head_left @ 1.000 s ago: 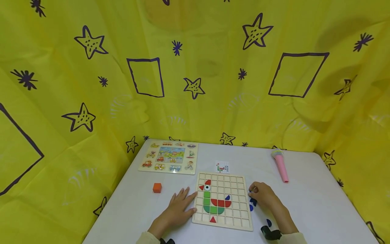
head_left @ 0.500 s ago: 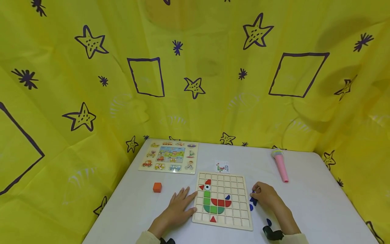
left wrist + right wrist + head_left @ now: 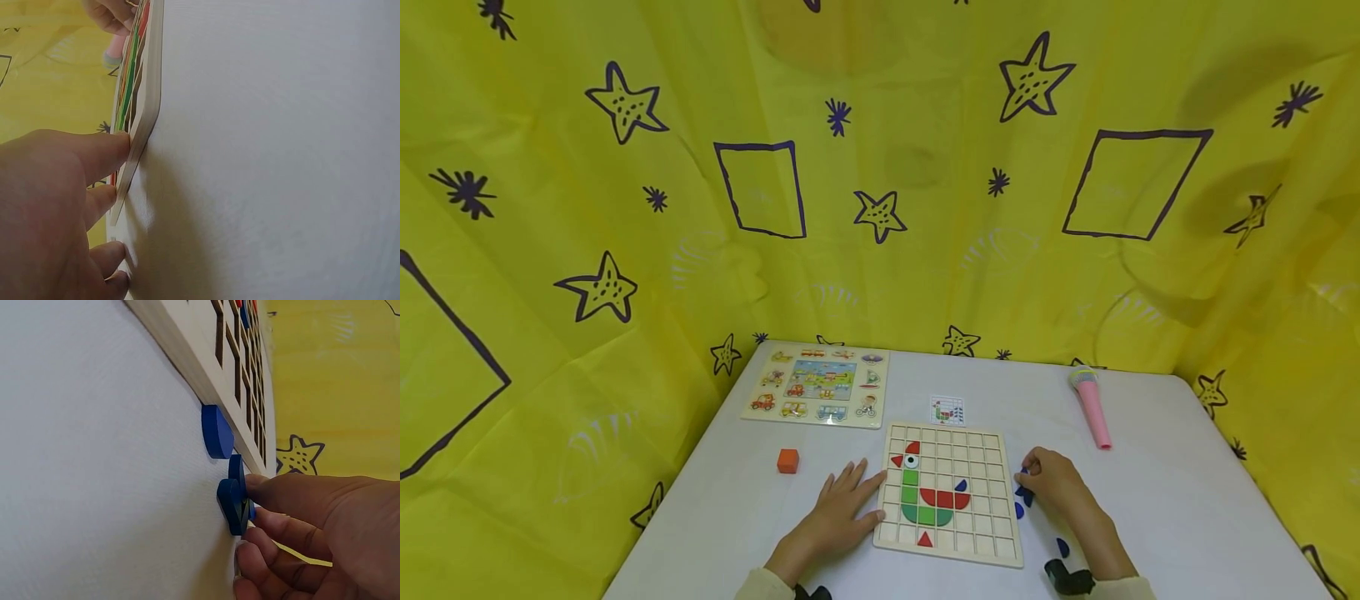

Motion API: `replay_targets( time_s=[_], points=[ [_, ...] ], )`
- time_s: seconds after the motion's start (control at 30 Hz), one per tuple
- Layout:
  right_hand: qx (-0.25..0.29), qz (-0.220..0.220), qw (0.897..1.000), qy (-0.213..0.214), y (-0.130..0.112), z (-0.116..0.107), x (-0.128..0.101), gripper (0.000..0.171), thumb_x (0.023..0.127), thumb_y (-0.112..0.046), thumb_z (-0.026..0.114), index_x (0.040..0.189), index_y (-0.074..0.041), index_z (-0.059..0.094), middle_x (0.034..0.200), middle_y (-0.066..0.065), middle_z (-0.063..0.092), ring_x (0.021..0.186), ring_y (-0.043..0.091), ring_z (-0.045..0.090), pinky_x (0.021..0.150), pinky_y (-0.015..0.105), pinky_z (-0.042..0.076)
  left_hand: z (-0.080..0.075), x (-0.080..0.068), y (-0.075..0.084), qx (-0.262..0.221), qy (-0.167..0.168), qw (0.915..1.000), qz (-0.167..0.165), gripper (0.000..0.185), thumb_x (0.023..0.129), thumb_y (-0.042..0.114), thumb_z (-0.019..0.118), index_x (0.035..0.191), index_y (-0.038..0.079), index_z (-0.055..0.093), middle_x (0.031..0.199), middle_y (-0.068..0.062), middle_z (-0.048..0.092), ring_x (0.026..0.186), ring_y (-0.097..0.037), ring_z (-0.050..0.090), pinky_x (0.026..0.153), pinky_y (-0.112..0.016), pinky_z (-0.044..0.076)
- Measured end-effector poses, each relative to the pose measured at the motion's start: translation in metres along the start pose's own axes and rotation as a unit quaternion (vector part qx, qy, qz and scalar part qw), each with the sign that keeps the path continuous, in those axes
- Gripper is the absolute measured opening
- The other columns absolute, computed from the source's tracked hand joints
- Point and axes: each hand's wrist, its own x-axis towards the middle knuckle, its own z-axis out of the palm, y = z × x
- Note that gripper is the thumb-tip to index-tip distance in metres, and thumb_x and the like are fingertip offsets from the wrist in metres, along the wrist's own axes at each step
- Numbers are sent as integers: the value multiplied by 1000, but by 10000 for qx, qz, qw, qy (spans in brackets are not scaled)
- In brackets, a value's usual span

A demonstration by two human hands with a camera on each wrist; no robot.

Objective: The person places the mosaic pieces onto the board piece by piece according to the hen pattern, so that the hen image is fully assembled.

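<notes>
A wooden grid board (image 3: 992,533) lies on the white table and bears a bird made of red, green and blue pieces. My left hand (image 3: 848,502) lies flat on the table, its straight fingers (image 3: 119,147) touching the board's left edge (image 3: 145,119). Just off the board's right edge, my right hand (image 3: 1047,482) has its fingertips (image 3: 265,487) pinching a dark blue piece (image 3: 234,503) that stands on the table. A blue half-round piece (image 3: 215,431) lies beside the board's side (image 3: 187,353). Further blue pieces (image 3: 1062,547) lie near my right wrist.
At the back left lies a vehicle picture puzzle (image 3: 816,386). An orange cube (image 3: 787,461) sits left of my left hand. Behind the board is a small pattern card (image 3: 947,410), and a pink toy microphone (image 3: 1092,408) lies at the back right. Yellow patterned cloth (image 3: 880,167) surrounds the table.
My right hand has shifted slightly right, away from the board's edge, onto the blue pieces. The left hand and the board have stayed put.
</notes>
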Motion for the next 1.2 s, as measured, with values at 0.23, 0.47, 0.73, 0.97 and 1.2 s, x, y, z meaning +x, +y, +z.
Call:
replay_targets(
  time_s=[0.23,0.47,0.73,0.97,1.2],
  points=[
    [40,61,10000,-15,1,1,-1,19,93,-10,76,101,4,66,92,11,66,85,25,59,77,42,54,-2,-1,3,-30,-8,10000,-8,63,103,47,63,161,27,47,172,-15,31,161,-43,21,127,-70,13],
    [84,311,9995,10,2,1,0,20,93,-12,74,98,5,67,89,11,67,83,24,59,74,39,53,-2,-1,3,-20,-53,10000,-55,63,103,48,63,161,28,46,172,-15,31,161,-42,21,127,-70,13],
    [3,369,9993,54,1,1,2,22,91,-14,73,97,6,68,87,10,67,81,23,59,71,38,53,-2,0,2,-23,-51,10000,-30,63,104,48,62,161,27,46,172,-15,30,161,-42,21,127,-70,13],
    [47,422,9989,215,-7,2,0,19,91,-14,71,97,4,68,84,8,65,77,22,58,66,33,50,-3,-2,3,9,-27,10000,21,62,104,45,63,160,25,47,172,-16,31,160,-43,22,126,-71,14],
    [-64,62,9996,284,-32,15,-2,24,91,-16,77,103,3,69,89,9,67,77,21,60,67,36,54,-3,-1,4,-4,2,10000,35,62,104,45,62,160,23,47,172,-17,31,160,-44,22,127,-70,13]
  ],
)
